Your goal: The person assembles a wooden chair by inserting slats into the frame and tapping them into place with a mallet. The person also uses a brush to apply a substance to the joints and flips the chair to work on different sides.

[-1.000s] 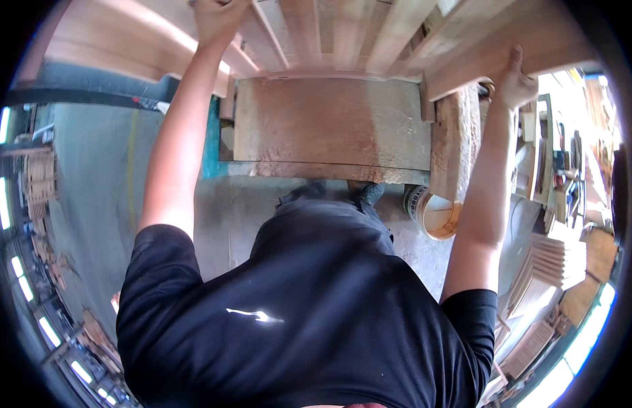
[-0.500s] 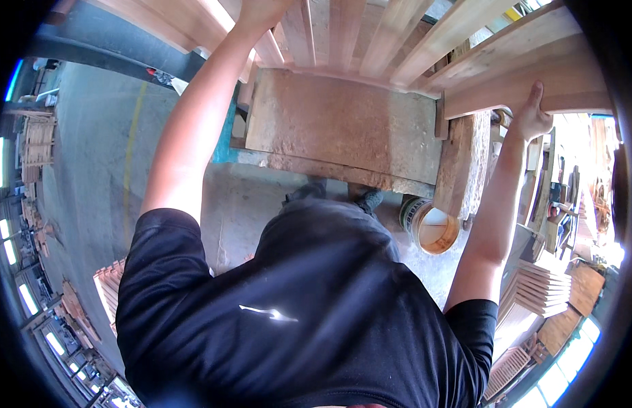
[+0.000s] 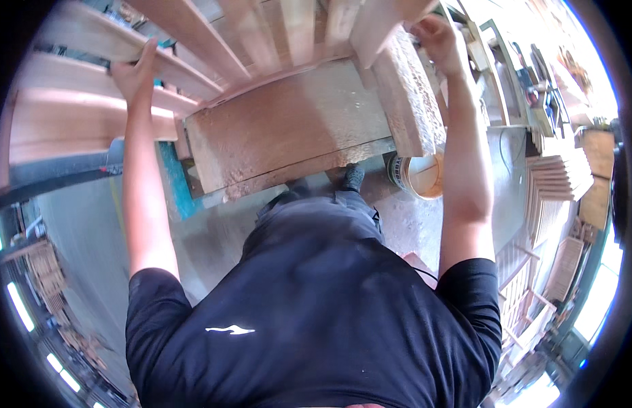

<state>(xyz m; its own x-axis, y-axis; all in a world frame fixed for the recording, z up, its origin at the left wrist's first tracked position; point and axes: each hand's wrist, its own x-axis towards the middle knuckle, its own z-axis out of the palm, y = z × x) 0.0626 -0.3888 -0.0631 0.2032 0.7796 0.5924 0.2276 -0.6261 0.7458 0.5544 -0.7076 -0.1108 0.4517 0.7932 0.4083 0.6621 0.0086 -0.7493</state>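
Observation:
A slatted frame of pale reddish wood [image 3: 299, 34] stretches across the far side of a worn wooden bench top [image 3: 289, 122]. My left hand [image 3: 134, 78] is closed round one of its slats at the left, thumb up along the wood and the other fingers hidden behind it. At the frame's right end, my right hand [image 3: 442, 44] has its fingers bent against the lower edge of a broad end board [image 3: 380, 27]. Motion blurs those fingertips, and part of their hold is out of sight.
A thick rough timber [image 3: 411, 102] borders the bench top's right side. Below it a bucket [image 3: 425, 178] stands on the floor. Stacked wooden parts [image 3: 557, 180] rise farther right. A teal support [image 3: 177, 180] shows under the bench's left end, beside a dark beam [image 3: 64, 177].
The view has swung right, so bench and frame appear farther left and tilted. My left hand now shows on a slat; my right hand has shifted inward to the end board's edge.

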